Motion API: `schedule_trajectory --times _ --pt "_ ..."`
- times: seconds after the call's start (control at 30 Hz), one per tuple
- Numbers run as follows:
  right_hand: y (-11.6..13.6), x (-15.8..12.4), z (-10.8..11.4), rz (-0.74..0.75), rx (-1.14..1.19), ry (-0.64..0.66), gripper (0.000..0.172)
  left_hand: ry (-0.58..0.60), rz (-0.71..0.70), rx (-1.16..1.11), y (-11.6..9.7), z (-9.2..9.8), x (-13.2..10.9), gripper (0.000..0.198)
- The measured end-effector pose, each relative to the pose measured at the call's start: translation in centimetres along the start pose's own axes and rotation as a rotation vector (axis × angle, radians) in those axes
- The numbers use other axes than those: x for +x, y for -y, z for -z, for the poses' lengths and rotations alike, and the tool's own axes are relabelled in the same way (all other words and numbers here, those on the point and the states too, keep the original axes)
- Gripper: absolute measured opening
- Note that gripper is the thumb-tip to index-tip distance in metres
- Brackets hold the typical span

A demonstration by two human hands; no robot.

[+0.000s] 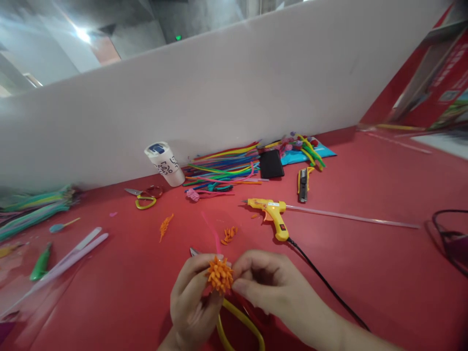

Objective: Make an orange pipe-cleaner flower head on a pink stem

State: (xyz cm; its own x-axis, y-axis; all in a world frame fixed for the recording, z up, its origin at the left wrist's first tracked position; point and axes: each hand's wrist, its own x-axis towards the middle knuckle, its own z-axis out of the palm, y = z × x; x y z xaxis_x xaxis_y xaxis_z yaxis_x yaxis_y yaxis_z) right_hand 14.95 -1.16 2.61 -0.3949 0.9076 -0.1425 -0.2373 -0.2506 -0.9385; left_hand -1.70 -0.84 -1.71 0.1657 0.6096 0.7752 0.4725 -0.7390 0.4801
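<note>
An orange spiky flower head [220, 275] is pinched upright between the fingers and thumb of my left hand [193, 297]. At the flower's right edge, my right hand [281, 287] has its thumb and forefinger pressed together; anything between them is hidden. Beneath my hands lies a pair of scissors with a yellow handle [243, 319], its blade tip poking out behind my left hand. Just beyond the flower sits a small heap of orange petal pieces [229, 235]. Farther left lies an orange sprig [165, 226].
A yellow glue gun [268, 214] with a long clear glue stick [351, 216] lies to the right, its black cord [325, 278] running past my right arm. Behind are a utility knife [303, 185], pipe cleaners [223, 165], a white cup [166, 165] and more scissors [145, 202].
</note>
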Motion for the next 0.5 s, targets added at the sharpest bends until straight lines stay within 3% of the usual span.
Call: schedule_trajectory --times 0.5 --pt "-0.37 0.15 0.24 -0.014 0.015 0.024 0.034 0.014 -0.015 -0.012 0.59 0.18 -0.73 0.021"
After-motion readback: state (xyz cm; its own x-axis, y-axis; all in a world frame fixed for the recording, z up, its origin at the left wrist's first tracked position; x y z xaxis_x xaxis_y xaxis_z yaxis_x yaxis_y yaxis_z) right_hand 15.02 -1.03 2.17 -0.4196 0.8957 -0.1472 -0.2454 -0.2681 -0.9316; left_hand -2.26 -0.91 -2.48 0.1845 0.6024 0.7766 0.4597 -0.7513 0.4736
